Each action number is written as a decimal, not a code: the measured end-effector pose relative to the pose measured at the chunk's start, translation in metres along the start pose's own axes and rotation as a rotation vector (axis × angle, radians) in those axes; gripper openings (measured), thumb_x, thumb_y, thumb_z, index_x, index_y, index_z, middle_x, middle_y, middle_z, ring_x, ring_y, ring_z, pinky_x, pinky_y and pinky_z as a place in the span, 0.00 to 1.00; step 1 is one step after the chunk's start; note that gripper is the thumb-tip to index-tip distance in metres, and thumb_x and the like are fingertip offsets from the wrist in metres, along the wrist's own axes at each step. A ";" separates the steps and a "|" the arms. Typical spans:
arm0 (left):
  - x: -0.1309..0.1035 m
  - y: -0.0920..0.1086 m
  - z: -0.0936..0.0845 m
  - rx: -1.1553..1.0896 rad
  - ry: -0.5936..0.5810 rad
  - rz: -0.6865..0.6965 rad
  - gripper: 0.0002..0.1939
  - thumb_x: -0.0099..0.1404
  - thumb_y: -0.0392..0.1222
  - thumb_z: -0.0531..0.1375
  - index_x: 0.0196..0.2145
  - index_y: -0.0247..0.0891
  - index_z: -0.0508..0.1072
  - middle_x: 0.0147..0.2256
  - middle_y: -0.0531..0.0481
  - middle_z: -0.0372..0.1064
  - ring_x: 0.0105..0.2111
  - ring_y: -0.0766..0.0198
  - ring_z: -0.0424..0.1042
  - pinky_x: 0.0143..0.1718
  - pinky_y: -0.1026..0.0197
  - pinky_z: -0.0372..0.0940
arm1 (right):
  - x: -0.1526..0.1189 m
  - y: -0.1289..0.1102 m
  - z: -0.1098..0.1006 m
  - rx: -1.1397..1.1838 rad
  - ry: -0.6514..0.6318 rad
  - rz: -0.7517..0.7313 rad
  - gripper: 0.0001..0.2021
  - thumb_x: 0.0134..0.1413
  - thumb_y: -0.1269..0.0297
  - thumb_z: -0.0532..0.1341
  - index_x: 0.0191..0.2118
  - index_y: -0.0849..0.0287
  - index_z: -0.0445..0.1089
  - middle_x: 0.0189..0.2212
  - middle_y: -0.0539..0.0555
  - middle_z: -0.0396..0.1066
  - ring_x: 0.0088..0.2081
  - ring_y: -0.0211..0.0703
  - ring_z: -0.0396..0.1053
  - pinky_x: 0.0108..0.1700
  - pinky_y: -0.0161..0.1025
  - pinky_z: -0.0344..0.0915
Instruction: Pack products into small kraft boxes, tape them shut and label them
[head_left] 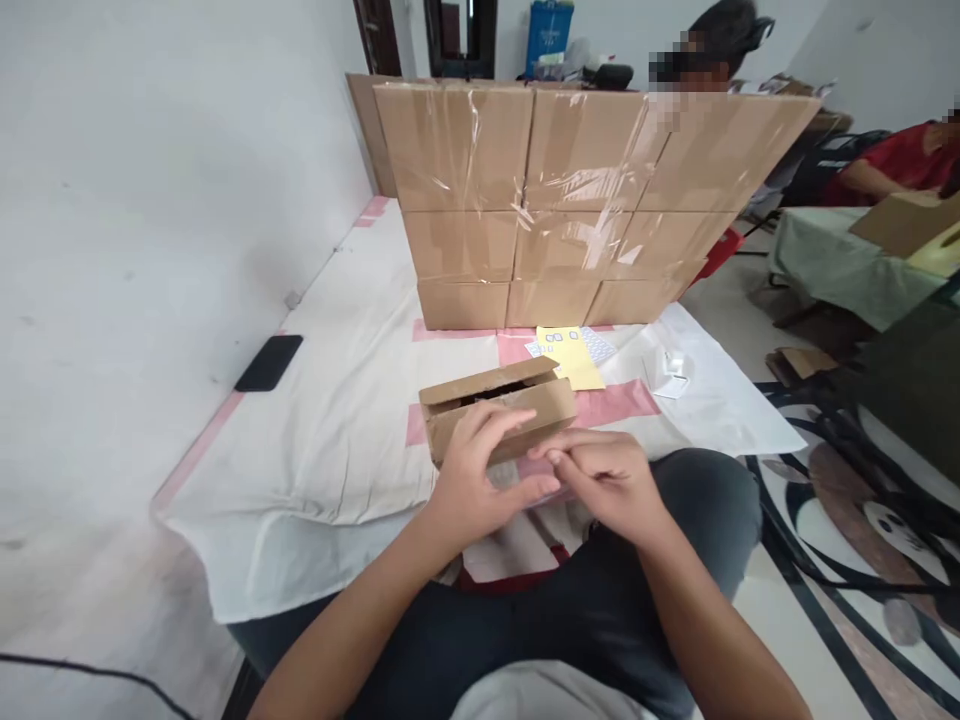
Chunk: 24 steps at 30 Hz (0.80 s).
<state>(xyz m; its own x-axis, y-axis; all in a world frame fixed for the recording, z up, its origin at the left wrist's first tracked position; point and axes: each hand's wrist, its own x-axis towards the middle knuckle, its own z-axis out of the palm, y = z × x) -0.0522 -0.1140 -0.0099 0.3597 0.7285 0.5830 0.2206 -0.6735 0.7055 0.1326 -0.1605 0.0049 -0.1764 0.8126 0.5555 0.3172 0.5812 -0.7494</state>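
A small brown cardboard box (536, 412) lies on the cloth-covered table right in front of me, its top flaps parted over a dark gap. My left hand (480, 475) is at the near side of the box, thumb and fingers spread apart with nothing visible between them. Close beside it, my right hand (604, 475) is closed, thumb pressed against the forefinger in a pinch. Whatever that pinch holds, if anything, is too small or hidden to make out. Behind the box, a yellow sheet (579, 365) with small labels overlaps a patterned sheet (598, 345).
A wall of taped cardboard boxes (525, 200) stands across the table's back. A black phone (270, 363) lies at left beside the white wall. On the right is a roll of clear tape (667, 370). Other people sit beyond, one at a green-covered table (817, 250).
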 end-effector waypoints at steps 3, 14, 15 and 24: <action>-0.005 -0.004 0.002 -0.060 0.052 0.031 0.11 0.69 0.51 0.64 0.35 0.42 0.79 0.34 0.49 0.68 0.36 0.62 0.71 0.39 0.57 0.67 | -0.002 0.004 0.017 -0.020 -0.068 0.000 0.26 0.68 0.67 0.58 0.18 0.58 0.51 0.26 0.53 0.75 0.26 0.36 0.71 0.28 0.33 0.63; 0.022 -0.002 -0.073 0.108 -0.034 -0.052 0.10 0.71 0.41 0.60 0.30 0.41 0.72 0.33 0.51 0.68 0.36 0.62 0.69 0.40 0.57 0.65 | 0.062 0.036 -0.019 -0.852 -0.142 -0.001 0.20 0.69 0.53 0.56 0.59 0.56 0.71 0.61 0.61 0.70 0.64 0.61 0.62 0.65 0.60 0.54; 0.029 -0.007 -0.072 0.114 -0.099 -0.091 0.11 0.72 0.43 0.59 0.30 0.41 0.72 0.35 0.50 0.69 0.38 0.61 0.70 0.42 0.56 0.65 | 0.069 0.044 -0.014 -0.868 -0.244 0.008 0.23 0.70 0.52 0.54 0.64 0.55 0.67 0.65 0.60 0.66 0.67 0.61 0.59 0.68 0.62 0.50; 0.056 -0.052 -0.044 0.569 -0.333 -0.316 0.13 0.62 0.55 0.66 0.33 0.43 0.75 0.44 0.48 0.71 0.48 0.50 0.68 0.52 0.45 0.61 | 0.061 0.083 0.006 -0.847 -0.354 0.079 0.27 0.72 0.50 0.49 0.69 0.56 0.63 0.69 0.58 0.60 0.69 0.61 0.56 0.66 0.60 0.54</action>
<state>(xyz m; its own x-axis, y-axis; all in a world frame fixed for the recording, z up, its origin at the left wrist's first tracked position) -0.0829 -0.0324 0.0037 0.4372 0.8833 0.1689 0.7639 -0.4639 0.4487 0.1428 -0.0623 -0.0252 -0.3558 0.8956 0.2669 0.8920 0.4106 -0.1888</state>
